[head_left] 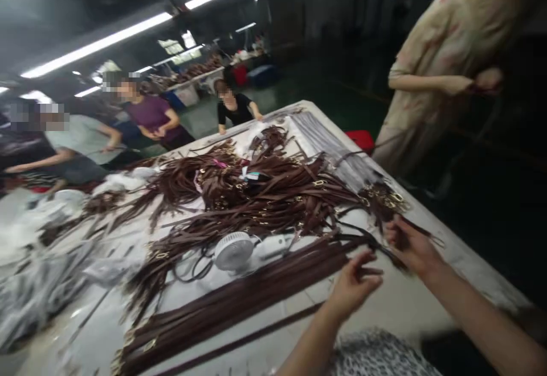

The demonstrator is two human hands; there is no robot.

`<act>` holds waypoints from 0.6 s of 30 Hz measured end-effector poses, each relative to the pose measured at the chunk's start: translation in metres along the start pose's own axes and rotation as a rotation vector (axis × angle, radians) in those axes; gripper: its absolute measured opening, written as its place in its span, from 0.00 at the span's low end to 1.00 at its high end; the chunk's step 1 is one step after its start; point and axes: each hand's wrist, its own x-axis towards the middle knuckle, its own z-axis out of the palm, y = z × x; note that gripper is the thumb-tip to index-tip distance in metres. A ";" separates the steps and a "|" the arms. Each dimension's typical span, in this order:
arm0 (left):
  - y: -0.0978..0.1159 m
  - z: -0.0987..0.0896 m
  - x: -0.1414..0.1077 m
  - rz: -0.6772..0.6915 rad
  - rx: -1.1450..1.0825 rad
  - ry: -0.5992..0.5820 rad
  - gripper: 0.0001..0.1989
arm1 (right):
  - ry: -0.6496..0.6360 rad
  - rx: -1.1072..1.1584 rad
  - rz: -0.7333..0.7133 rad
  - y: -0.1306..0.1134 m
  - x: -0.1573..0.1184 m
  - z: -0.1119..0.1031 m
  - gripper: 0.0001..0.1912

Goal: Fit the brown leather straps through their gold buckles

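My left hand (354, 285) is over the near side of the table, its fingers apart and nothing in them. It is close to the right end of a long bundle of dark brown straps (256, 285). Further right, my right hand (408, 245) is closed on the end of a dark strap, just in front of a group of gold clasps (387, 196). Blur hides the exact grip. Behind the bundle lies a large tangled pile of brown straps (273, 193) with gold hardware.
A small white fan (234, 252) lies among the straps. Grey wrapped strips (329, 148) run along the table's right edge. Clear plastic and grey strips (47, 285) cover the left. Several people stand around the table, one in a patterned garment (444, 51) at the right.
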 end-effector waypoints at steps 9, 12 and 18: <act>0.048 0.019 -0.013 0.110 -0.282 0.255 0.31 | 0.062 0.124 -0.020 0.022 -0.048 0.036 0.25; 0.042 0.016 -0.013 0.119 -0.264 0.352 0.32 | 0.026 0.128 0.022 0.029 -0.058 0.040 0.26; 0.018 -0.013 -0.013 0.224 -0.127 0.466 0.34 | 0.015 -0.190 0.114 0.059 -0.057 0.006 0.22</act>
